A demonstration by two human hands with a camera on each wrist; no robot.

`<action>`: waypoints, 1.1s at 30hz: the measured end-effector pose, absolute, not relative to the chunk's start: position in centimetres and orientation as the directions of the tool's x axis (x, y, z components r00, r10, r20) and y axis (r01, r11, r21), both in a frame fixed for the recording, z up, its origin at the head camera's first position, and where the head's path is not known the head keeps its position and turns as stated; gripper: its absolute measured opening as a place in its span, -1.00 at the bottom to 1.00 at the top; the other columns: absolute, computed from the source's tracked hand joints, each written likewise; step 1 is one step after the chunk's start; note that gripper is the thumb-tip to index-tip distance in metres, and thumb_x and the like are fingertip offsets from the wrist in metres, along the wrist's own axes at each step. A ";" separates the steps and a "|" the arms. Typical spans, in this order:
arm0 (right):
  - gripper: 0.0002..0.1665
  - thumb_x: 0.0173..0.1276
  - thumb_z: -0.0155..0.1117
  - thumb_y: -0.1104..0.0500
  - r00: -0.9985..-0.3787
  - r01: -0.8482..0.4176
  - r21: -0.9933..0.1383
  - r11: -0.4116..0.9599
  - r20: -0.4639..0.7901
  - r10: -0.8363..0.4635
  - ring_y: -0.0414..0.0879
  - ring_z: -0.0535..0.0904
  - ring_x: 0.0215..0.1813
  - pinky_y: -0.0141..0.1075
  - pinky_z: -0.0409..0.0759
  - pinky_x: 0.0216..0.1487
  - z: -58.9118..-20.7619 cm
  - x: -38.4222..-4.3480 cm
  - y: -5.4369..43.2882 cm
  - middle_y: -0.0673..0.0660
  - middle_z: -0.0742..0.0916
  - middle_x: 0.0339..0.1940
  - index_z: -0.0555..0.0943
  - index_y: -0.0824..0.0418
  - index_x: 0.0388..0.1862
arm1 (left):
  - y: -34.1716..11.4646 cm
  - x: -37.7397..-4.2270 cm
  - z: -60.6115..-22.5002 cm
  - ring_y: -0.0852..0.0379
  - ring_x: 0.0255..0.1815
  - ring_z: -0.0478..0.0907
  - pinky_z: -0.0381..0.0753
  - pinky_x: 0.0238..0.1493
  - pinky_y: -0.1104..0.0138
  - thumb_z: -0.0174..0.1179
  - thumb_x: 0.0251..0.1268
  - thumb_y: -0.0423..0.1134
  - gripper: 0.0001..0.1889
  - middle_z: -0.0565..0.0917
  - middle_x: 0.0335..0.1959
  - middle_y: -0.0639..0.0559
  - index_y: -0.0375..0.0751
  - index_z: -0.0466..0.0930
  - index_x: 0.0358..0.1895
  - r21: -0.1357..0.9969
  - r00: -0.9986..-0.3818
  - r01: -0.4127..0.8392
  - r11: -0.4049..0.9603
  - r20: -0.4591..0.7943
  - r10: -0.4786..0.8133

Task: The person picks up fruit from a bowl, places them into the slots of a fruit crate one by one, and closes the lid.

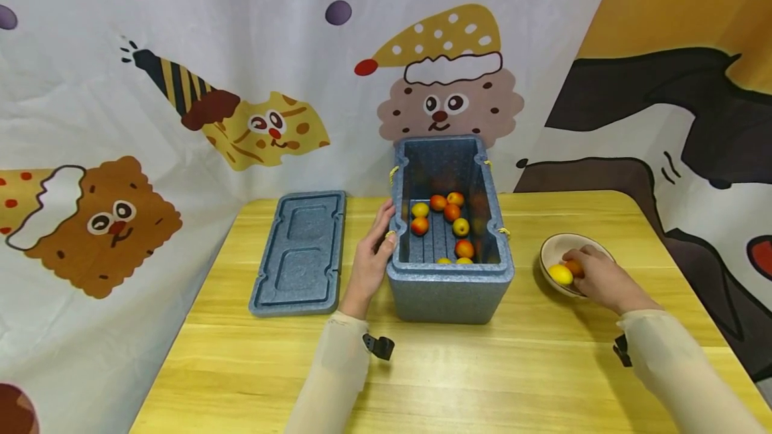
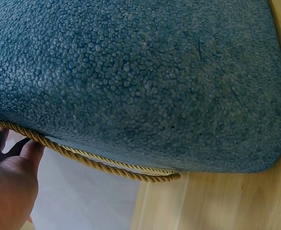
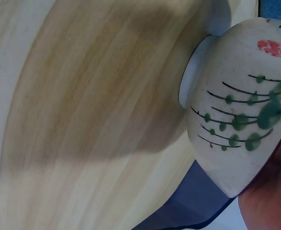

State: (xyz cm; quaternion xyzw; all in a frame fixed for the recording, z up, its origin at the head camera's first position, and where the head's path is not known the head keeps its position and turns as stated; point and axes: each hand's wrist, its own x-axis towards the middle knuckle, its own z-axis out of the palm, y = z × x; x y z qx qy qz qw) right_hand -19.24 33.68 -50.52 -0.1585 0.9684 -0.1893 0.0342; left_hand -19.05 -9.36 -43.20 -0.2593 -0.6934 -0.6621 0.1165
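In the head view, my left hand (image 1: 368, 263) rests against the left side of a grey-blue foam box (image 1: 449, 300), thumb at its rim. Its fingers (image 2: 32, 151) lie beside a yellow rope handle (image 2: 97, 164) in the left wrist view. Several small red-orange and yellow fruits (image 1: 452, 212) lie inside the open box. On the right, my right hand (image 1: 606, 280) reaches into a cream bowl (image 1: 557, 244) and grips a red-orange fruit (image 1: 575, 268). Beside that fruit is a yellow one (image 1: 561, 275). Green painted leaves decorate the bowl's outside (image 3: 236, 110) in the right wrist view.
The box's flat foam lid (image 1: 301, 253) lies left of it on the wooden table (image 1: 434, 374). Behind the table hangs a cartoon-printed cloth (image 1: 271, 39), close to the box's far end.
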 end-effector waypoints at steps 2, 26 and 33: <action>-0.54 0.06 0.36 0.44 -0.950 -0.289 -0.378 0.880 -0.005 -0.314 0.29 0.52 -0.11 0.20 0.48 -0.06 -50.5 -19.2 33.7 0.41 0.54 -0.09 0.55 0.49 0.00 | -9.4 -19.0 -43.2 -0.35 0.49 -0.01 0.08 0.42 0.15 -0.10 0.36 -0.54 -0.50 0.12 0.44 -0.51 -0.71 0.18 0.34 0.858 -0.839 0.513 -0.009 0.503 0.208; -0.53 0.06 0.34 0.42 -0.946 -0.307 -0.338 0.890 0.010 -0.323 0.30 0.52 -0.11 0.20 0.47 -0.04 -50.7 -19.4 33.7 0.44 0.55 -0.10 0.54 0.53 0.00 | -9.4 -19.1 -43.2 -0.33 0.50 -0.02 0.08 0.42 0.06 -0.12 0.34 -0.52 -0.48 0.11 0.45 -0.49 -0.68 0.18 0.36 0.859 -0.840 0.512 0.003 0.500 0.210; -0.51 0.06 0.34 0.40 -0.952 -0.284 -0.349 0.893 -0.010 -0.307 0.32 0.51 -0.09 0.21 0.46 -0.03 -50.7 -19.4 33.7 0.44 0.54 -0.07 0.53 0.51 0.03 | -9.3 -19.1 -43.3 -0.31 0.50 -0.02 0.09 0.42 0.08 -0.11 0.38 -0.48 -0.48 0.11 0.46 -0.47 -0.65 0.19 0.37 0.862 -0.843 0.507 -0.004 0.497 0.204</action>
